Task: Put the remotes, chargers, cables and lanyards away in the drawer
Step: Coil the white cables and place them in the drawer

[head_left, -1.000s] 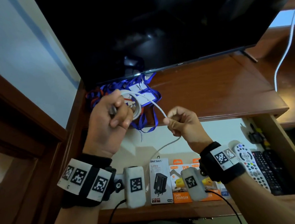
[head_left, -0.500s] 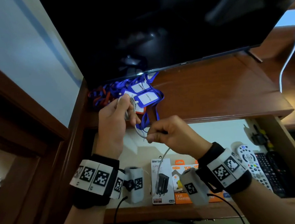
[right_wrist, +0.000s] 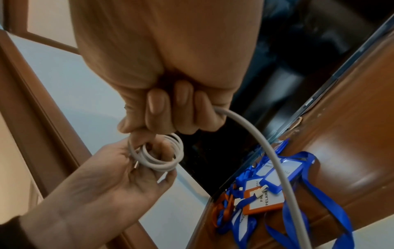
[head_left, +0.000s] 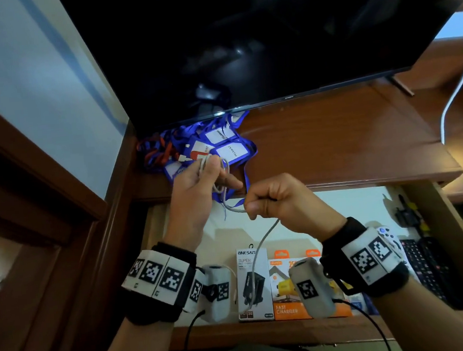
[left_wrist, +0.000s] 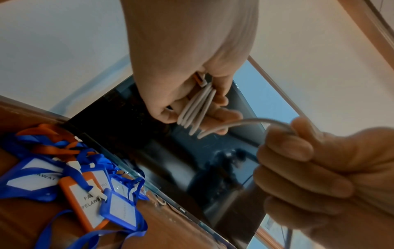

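While coiled, cable [head_left: 261, 245] in hands.

White charger box [head_left: 252, 284]: "ONESAM" across the top, "SUPER" beneath it; the smaller lines below are too fine to read.
Orange charger box [head_left: 285, 307]: "FAST CHARGER" in white letters near the bottom edge; a large figure starting with "2" near the top, the rest hidden.
Blue lanyard badge [head_left: 230, 150]: "PELAWAT" on its white card.
Orange lanyard badge [left_wrist: 85, 200]: "PELAWAT", with a line above it starting "PA", partly covered.
Wrist bands [head_left: 160, 275]: square black-and-white coded markers, no words.
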A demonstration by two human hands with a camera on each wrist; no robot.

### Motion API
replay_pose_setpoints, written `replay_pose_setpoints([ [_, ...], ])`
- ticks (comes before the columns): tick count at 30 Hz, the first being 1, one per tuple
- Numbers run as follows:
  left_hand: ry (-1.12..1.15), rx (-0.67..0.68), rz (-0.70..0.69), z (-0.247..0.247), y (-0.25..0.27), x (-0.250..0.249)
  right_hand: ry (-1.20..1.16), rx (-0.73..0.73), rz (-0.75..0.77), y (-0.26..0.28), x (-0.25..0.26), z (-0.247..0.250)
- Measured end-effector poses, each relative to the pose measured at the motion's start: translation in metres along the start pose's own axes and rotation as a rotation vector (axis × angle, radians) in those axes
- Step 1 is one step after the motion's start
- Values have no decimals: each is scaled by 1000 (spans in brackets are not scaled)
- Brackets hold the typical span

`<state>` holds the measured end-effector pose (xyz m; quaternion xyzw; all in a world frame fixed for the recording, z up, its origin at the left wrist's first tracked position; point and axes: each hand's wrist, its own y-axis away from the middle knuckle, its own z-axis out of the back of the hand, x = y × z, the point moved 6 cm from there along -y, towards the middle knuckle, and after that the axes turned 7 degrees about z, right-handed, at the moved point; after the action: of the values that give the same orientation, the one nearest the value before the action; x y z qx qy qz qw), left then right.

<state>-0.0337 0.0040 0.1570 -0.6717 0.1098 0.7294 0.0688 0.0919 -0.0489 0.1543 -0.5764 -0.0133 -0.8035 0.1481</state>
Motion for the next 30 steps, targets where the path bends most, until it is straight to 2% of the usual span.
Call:
replay_pose_setpoints([
  [3,-31,79,37,-10,0,3,-58,-69,40,0,3,8],
  [6,39,154,93,-15,2,4,-108,-162,84,1,6,18],
  [14,81,344,148,-25,10,6,-246,-308,76,0,6,20],
  [21,221,350,231,-23,11,11,-284,-434,48,-3,-8,14],
  [25,434,317,268,-14,9,9,-455,-364,-59,-1,-41,1],
  [28,654,247,279,2,3,1,-391,-303,-162,8,-60,-6],
  [30,648,193,250,12,-1,-3,-299,-294,-188,12,-67,-5],
])
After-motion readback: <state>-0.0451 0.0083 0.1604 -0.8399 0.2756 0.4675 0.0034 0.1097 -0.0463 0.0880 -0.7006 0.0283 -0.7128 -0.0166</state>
